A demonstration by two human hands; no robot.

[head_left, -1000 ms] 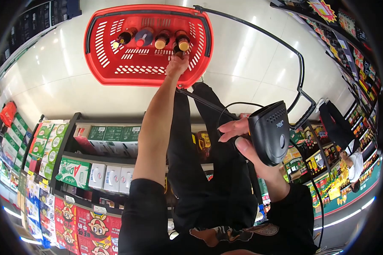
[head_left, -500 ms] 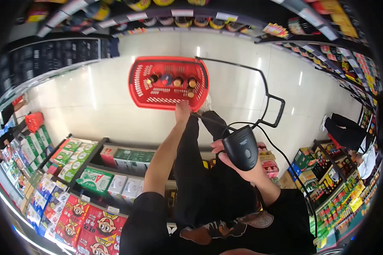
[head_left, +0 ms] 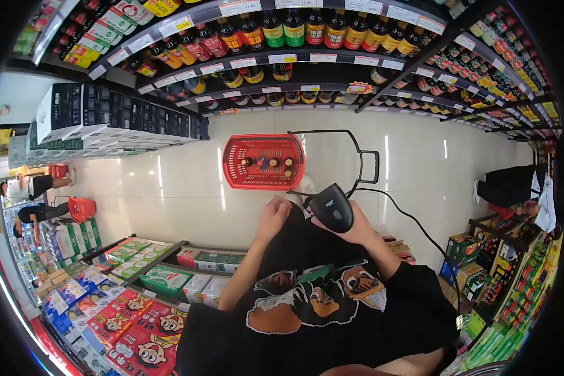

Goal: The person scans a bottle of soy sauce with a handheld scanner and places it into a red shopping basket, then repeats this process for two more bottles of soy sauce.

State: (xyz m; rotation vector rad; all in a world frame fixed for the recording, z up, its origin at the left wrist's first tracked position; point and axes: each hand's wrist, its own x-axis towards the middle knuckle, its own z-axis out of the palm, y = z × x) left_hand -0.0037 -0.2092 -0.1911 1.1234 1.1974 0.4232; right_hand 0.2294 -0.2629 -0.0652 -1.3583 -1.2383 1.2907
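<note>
My right hand [head_left: 360, 230] is wrapped round a black handheld barcode scanner [head_left: 332, 208], whose body covers part of the fingers. A black cable [head_left: 413, 217] trails from it to the right and down. In front of my lap, my left hand [head_left: 274, 216] has its fingers curled in, with nothing visible in them. Beyond both hands a red shopping basket [head_left: 227, 164] stands on the floor, with its long black handle [head_left: 370, 167] tilted out to the right. Several bottles [head_left: 274, 163] with dark or coloured caps stand inside it.
Shelves of sauce bottles [head_left: 294, 31] curve across the far side. Dark stacked cartons [head_left: 125, 113] stand at left, and red milk cartons [head_left: 150, 323] lie near my left side. People are at the far left, one beside a red basket [head_left: 83, 208]; another person [head_left: 511, 186] is at right.
My left hand has let go of the basket's rim and drawn back toward my body. The scanner has moved up and left with my right hand. My view has tilted up, showing more shelves.
</note>
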